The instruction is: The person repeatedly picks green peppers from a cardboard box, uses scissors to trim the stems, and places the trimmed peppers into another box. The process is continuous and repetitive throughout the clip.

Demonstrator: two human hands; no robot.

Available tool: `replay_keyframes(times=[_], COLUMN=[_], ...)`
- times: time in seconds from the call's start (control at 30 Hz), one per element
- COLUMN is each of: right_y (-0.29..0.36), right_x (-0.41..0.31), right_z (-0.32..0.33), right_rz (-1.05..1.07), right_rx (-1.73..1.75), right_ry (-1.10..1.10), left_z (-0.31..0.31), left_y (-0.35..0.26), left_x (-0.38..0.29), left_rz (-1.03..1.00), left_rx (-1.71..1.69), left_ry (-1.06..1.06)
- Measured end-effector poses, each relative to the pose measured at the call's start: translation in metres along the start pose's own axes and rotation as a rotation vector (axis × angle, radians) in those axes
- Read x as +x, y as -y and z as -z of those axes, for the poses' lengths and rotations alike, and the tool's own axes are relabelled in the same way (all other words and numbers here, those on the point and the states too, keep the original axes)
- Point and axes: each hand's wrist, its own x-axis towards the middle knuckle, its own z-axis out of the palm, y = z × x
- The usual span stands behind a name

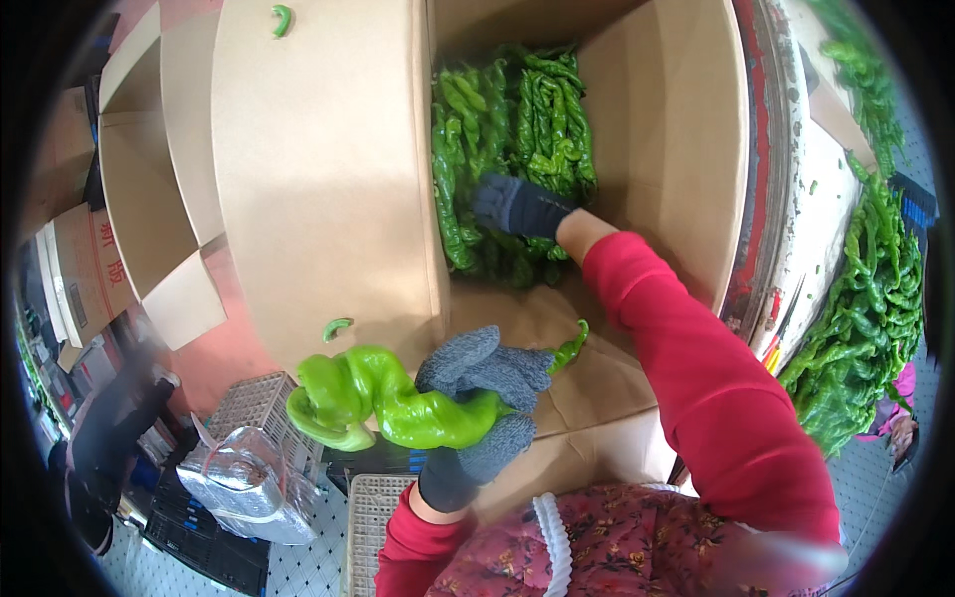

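Note:
My left hand (485, 388), in a grey knit glove, is closed around a large, twisted light-green pepper (440, 410) at the near side of the carton. A thinner green pepper (571, 349) pokes out past its fingertips. My right hand (503, 201), gloved in grey and black, reaches down inside the open cardboard carton (656, 134). It lies over the long green peppers (552, 112) packed there, touching or just above them. Blur hides its fingertips, so I cannot tell if it grips any.
A wide carton flap (321, 179) folds out left, with pepper scraps on it. Right of the carton, a pile of green peppers (858, 313) lies on a white-topped table (813, 216). Plastic crates (373, 537), a foil-wrapped bundle (246, 485) and another open carton (142, 186) stand around.

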Motion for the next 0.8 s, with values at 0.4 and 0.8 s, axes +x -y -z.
replay_keyframes(times=[0.4, 0.8], right_y=[0.020, 0.014], right_x=[0.013, 0.052], right_z=[-0.007, -0.034], right_rz=[0.248, 0.231], right_rx=[0.003, -0.126], right_ry=[-0.119, -0.262], left_z=[-0.007, 0.000], left_y=[0.004, 0.004], left_x=[0.000, 0.001], left_rz=[-0.085, -0.044], left_rx=[-0.109, 0.009], left_ry=[-0.067, 0.027])
